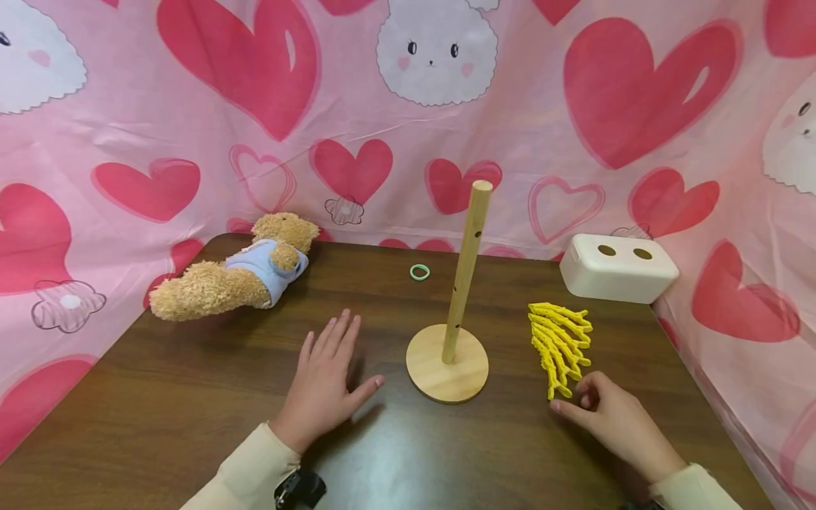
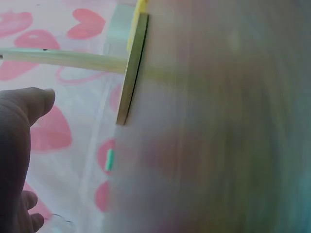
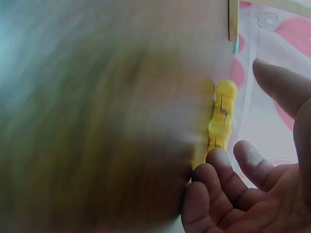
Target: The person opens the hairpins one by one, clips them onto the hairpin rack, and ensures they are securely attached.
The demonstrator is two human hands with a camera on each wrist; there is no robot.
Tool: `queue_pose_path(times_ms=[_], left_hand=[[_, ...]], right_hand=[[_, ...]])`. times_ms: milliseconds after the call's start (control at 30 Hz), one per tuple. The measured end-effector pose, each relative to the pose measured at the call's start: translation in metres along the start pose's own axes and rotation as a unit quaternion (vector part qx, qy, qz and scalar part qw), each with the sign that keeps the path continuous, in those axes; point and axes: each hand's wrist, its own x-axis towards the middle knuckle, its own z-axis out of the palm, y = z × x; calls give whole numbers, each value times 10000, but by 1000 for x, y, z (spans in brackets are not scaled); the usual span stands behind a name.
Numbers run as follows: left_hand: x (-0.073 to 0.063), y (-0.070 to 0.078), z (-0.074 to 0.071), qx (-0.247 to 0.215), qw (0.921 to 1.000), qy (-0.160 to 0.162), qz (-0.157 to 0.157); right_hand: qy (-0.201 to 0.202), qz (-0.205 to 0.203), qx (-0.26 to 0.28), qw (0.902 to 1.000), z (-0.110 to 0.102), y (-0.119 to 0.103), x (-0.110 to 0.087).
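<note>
Several yellow clothespins (image 1: 561, 347) lie in a fanned row on the table; the right wrist view shows the metal springs of the nearest clothespins (image 3: 223, 111). My right hand (image 1: 615, 418) is just in front of their near end, fingers loosely bent and thumb apart, gripping nothing. Whether a fingertip touches a clothespin, I cannot tell. Left of the wooden stand, my left hand (image 1: 325, 382) is spread palm down with straight fingers, holding nothing. The stand has a round base (image 1: 446, 379) and an upright, slightly leaning-looking dowel (image 1: 468, 273) with small dark holes.
A mint-green ring (image 1: 419, 272) lies behind the stand. At the back left, a teddy bear (image 1: 255, 269) in a blue top lies on its side. A white box (image 1: 618, 269) with two round holes is at the back right. Pink heart-print cloth (image 1: 357, 113) surrounds the table.
</note>
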Motion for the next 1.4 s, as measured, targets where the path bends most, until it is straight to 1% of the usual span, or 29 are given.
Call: queue_pose_path(times_ms=[67,133,300,400,500,633,733,900,1133,1267,1400], left_hand=[[1,0,6,-265,9996,-61,-58],[3,1,12,-562,9981,-188,-168],[9,9,23,-1141,9905,-606,-468],[14,16,28,-1321,9865,-794,-561],[18,23,34,-1444,9838,-861,-622],[23,33,41,-1608,9790,-996,-755],[26,41,48,-1659,9773,-1067,-771],[29,47,57,-1567,9799,-997,-726],[32,50,58,-1484,9809,-1023,-729],[36,52,60,-1459,9805,-1096,-731],[39,53,63,-1300,9825,-1164,-656]], right_hand=[[-44,48,-28,10000,1,-1,3],[-79,88,-58,9999,1,-3,6],[-113,159,-129,9997,1,-3,12],[-139,172,-183,9996,1,-3,15],[-253,232,-252,9991,2,-5,17],[-303,235,-412,9984,2,-8,19],[-268,204,-483,9983,0,-9,18],[-255,308,-405,9984,-3,-6,16],[-123,418,-97,9990,-3,-2,11],[26,393,-10,9992,-2,-2,9],[107,353,78,9993,0,-4,9]])
